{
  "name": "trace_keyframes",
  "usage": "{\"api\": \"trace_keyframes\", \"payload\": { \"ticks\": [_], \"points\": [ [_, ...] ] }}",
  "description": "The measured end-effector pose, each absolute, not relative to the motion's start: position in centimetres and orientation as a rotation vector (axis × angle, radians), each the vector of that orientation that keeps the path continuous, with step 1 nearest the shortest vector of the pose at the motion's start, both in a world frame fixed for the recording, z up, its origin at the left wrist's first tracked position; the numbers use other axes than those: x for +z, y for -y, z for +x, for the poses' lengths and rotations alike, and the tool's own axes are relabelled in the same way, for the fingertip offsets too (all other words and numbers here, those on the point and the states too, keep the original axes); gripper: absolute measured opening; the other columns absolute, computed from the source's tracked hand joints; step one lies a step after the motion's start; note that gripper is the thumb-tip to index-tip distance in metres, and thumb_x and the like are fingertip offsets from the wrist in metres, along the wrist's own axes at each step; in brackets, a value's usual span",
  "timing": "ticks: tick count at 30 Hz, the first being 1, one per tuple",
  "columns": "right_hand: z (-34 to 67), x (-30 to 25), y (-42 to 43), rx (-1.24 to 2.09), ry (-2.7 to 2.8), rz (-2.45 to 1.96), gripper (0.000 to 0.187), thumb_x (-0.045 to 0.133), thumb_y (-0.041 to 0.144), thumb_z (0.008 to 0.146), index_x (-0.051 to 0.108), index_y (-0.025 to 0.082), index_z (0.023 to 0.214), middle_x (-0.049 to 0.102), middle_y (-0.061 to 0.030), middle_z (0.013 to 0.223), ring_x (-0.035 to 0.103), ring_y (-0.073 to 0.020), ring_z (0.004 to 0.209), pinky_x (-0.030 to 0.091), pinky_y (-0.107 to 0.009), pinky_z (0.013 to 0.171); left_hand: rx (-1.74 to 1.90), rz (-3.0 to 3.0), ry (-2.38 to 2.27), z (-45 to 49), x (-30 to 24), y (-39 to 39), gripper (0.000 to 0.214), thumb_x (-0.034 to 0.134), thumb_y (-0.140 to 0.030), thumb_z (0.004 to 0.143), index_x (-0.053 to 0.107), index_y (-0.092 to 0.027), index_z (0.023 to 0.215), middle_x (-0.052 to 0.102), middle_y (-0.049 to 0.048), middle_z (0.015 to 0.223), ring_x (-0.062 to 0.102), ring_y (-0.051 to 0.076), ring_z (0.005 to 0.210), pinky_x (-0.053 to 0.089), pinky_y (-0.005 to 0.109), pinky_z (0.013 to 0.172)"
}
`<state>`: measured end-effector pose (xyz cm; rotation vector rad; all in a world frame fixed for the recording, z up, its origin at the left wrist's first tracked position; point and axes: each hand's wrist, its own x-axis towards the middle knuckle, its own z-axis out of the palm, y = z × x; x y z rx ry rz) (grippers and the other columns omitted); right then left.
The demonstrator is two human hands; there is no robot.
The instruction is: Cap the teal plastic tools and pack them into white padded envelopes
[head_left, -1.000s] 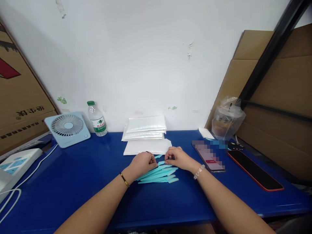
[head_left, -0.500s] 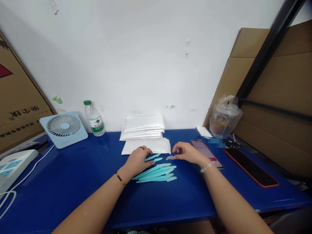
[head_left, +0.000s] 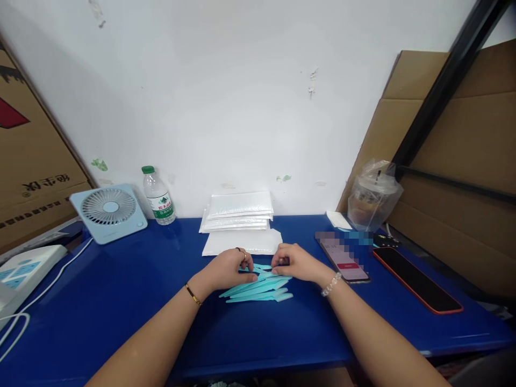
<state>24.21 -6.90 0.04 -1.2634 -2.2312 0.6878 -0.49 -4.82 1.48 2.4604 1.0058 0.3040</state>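
Several turquoise eyebrow razors (head_left: 253,293) lie in a loose fan on the blue table, their pale blade ends pointing right. Just above the fan, my left hand (head_left: 231,269) is closed, thumb against fingers, on the handle side of a turquoise razor (head_left: 263,272). My right hand (head_left: 296,262) pinches at the right-hand end of the razors, close to the left one; what its fingertips hold is mostly hidden. Behind both hands lies a white padded envelope (head_left: 242,242), with a stack of similar envelopes (head_left: 241,207) behind it.
A blue fan (head_left: 108,212) and a water bottle (head_left: 160,199) stand at the back left, near a white power strip (head_left: 28,274). To the right lie a lit phone (head_left: 344,263) and a red-edged phone (head_left: 417,279). A bagged drink cup (head_left: 368,201) stands behind them.
My right hand has moved left and slightly down towards my left hand. The small clear piece that lay by its fingertips no longer shows. My left hand has shifted slightly down.
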Motion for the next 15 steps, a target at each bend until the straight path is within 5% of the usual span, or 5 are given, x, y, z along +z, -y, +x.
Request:
{"api": "trace_keyframes", "payload": {
  "ticks": [4,15],
  "points": [
    [23.2,-0.3,7.0,0.711,2.277,-1.294,0.017,0.07,0.036,0.072,0.068,0.019,0.07,0.058,0.0004,0.075,0.051,-0.0114,0.067,0.04,-0.026,0.073,0.185,2.496,-1.002,0.2,1.5,5.5,0.022,0.058,-0.04,0.075,0.065,-0.019,0.074,0.06,0.0005,0.07,0.052,0.014,0.065,0.034,0.024,0.055],
    [25.8,1.3,6.9,0.861,2.078,-1.307,0.027,0.067,0.043,0.074,0.068,0.017,0.079,0.06,-0.0022,0.078,0.053,-0.0126,0.067,0.04,-0.024,0.06,0.289,2.447,-1.161,0.1,1.2,4.6,0.022,0.056,-0.04,0.077,0.065,-0.02,0.073,0.063,0.001,0.072,0.054,0.014,0.066,0.033,0.024,0.056]
  ]
}}
